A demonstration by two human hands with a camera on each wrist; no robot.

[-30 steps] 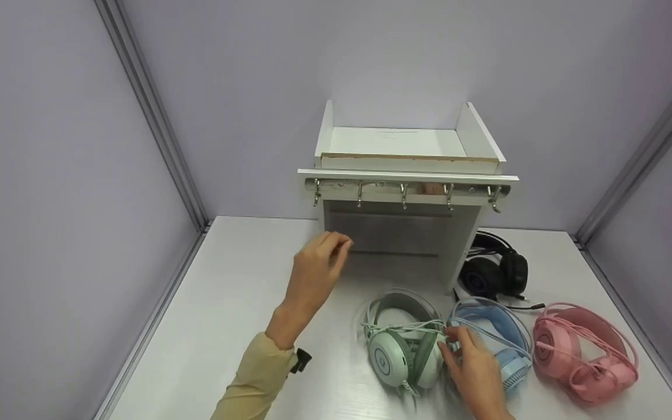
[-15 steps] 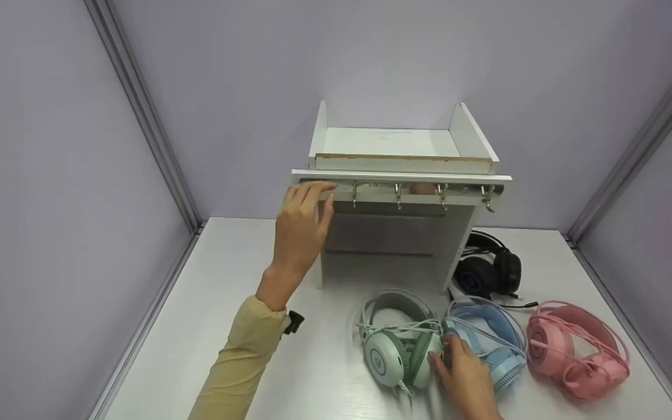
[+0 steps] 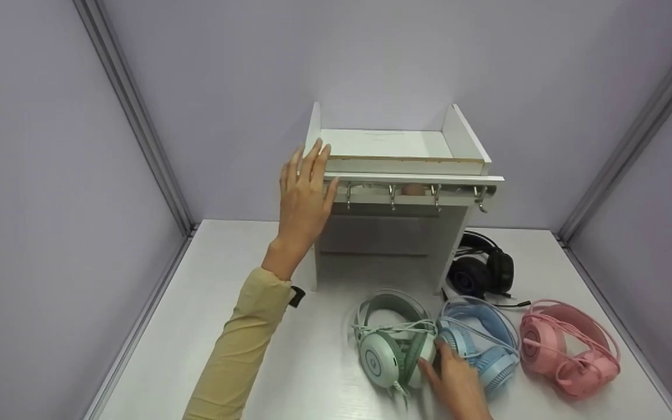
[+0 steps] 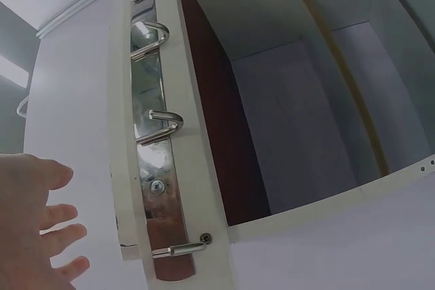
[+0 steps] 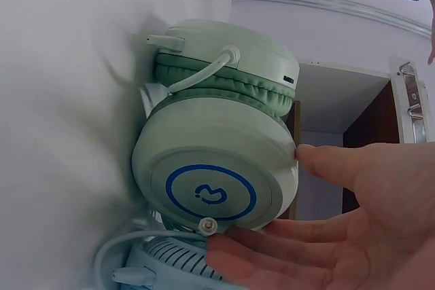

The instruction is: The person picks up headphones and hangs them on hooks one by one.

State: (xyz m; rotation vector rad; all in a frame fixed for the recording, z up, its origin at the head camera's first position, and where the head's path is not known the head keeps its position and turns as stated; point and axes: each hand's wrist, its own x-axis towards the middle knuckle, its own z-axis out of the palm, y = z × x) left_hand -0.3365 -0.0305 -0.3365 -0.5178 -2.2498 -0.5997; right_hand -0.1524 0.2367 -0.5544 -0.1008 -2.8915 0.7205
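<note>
My left hand is raised at the left end of the white rack, fingers extended upward in front of its hook rail. In the left wrist view its fingers are apart from the metal hooks and hold nothing. On the table, the mint-green headphones lie with their cable bundled across the headband. My right hand is beside their right ear cup. The thumb touches the cup's rim, and the loosely extended fingers lie along its edge, near a cable plug.
Blue headphones lie right beside the green ones, partly behind my right hand. Pink headphones sit farther right. Black headphones with a microphone boom rest by the rack's right leg. Grey-framed panels enclose the table.
My left hand has risen from below the hook rail to its left end, and its fingers have straightened. My right hand stays beside the green headphones. The head view has shifted slightly.
</note>
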